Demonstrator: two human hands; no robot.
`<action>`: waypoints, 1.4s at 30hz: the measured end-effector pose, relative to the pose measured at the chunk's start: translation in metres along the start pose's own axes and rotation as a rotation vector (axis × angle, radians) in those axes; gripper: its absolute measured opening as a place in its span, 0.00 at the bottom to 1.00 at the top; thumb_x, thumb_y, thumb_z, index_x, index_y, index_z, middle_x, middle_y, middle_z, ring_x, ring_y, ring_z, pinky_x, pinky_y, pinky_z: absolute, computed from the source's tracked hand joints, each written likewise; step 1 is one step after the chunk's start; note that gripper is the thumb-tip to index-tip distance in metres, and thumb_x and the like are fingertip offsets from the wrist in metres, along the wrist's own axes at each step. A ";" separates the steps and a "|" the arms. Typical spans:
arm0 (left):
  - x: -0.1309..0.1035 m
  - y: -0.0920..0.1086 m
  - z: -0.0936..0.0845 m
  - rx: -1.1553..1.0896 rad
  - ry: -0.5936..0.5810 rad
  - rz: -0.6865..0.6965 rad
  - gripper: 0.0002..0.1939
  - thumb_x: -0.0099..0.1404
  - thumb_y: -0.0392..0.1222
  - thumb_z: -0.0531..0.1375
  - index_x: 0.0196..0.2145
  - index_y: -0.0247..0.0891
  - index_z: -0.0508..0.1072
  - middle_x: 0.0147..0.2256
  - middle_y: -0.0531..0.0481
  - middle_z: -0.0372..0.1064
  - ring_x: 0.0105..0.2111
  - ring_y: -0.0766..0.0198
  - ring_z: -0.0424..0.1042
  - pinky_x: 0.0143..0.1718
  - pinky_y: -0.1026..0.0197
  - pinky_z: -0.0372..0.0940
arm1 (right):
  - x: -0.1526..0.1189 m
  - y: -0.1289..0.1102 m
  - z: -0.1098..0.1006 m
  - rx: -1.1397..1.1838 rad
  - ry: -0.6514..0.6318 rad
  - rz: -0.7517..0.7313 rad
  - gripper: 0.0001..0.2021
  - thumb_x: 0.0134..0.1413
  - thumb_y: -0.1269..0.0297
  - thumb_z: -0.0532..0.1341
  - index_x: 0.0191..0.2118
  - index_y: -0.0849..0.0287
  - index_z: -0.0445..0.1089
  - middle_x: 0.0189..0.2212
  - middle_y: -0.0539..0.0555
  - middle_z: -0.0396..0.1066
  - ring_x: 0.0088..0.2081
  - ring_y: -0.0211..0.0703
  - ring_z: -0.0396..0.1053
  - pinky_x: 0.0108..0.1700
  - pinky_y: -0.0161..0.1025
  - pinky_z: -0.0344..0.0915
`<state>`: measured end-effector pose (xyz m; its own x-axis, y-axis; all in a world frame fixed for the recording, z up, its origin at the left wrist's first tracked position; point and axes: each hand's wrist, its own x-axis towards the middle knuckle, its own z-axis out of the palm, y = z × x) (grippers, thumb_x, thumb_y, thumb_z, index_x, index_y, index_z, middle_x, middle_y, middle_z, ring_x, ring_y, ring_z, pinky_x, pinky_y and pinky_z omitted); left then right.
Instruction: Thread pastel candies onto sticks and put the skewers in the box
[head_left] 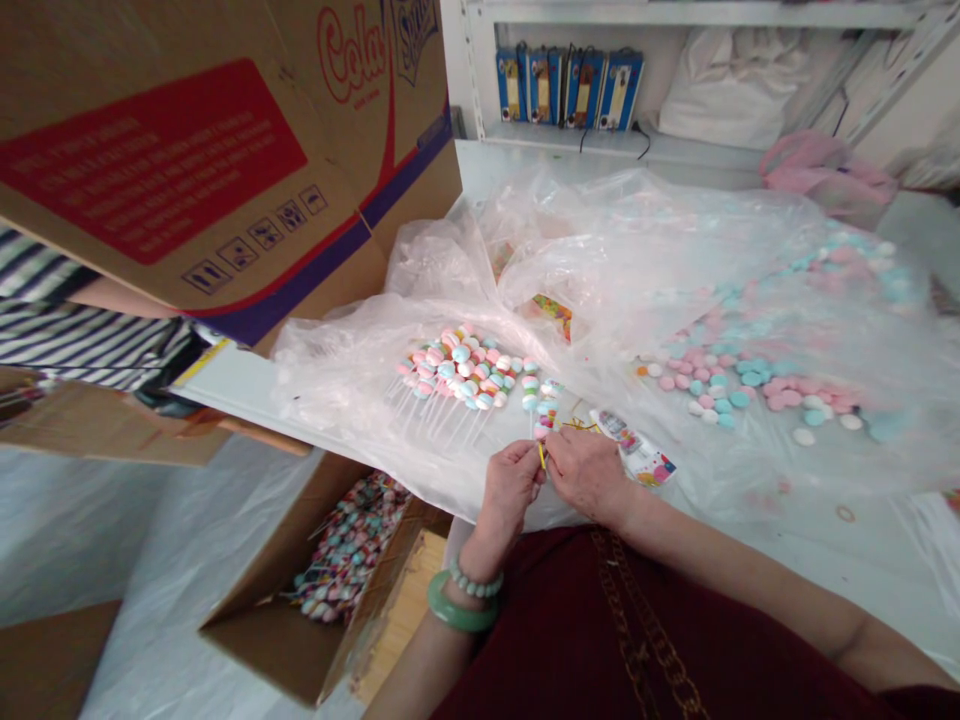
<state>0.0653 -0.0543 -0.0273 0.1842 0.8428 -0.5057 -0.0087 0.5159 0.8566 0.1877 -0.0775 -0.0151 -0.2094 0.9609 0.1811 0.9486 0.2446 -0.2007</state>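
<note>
My left hand (512,480) and my right hand (589,468) meet near the table's front edge, fingers pinched around a yellow tie (541,456) below a small wrapped marshmallow stick (544,423). Just right of them lies a printed clear wrapper (634,447). Several yellow ties (581,424) rest behind my right hand. To the left, a pile of marshmallow sticks (461,370) has its white sticks pointing toward me. Loose pink, blue and white marshmallows (720,385) are spread on plastic sheeting at the right.
A large cardboard box (225,130) stands at the left, with a person's striped clothing (75,320) behind it. Below the table, an open box (259,640) holds many finished sticks. Crumpled plastic sheeting (600,230) covers much of the table (795,545). Blue boxes (583,88) stand on a shelf behind.
</note>
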 end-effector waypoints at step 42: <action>-0.004 0.024 -0.033 -0.112 -0.260 0.101 0.15 0.57 0.48 0.62 0.23 0.33 0.68 0.21 0.55 0.62 0.18 0.74 0.55 0.21 0.66 0.52 | -0.011 0.030 0.004 0.461 -0.002 -0.048 0.09 0.59 0.68 0.54 0.32 0.59 0.70 0.31 0.55 0.70 0.35 0.42 0.64 0.39 0.39 0.56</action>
<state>0.0317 -0.0402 -0.0078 0.4224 0.8307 -0.3627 -0.1451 0.4569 0.8776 0.2179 -0.0801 -0.0273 -0.2514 0.9471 0.1994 0.7334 0.3208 -0.5993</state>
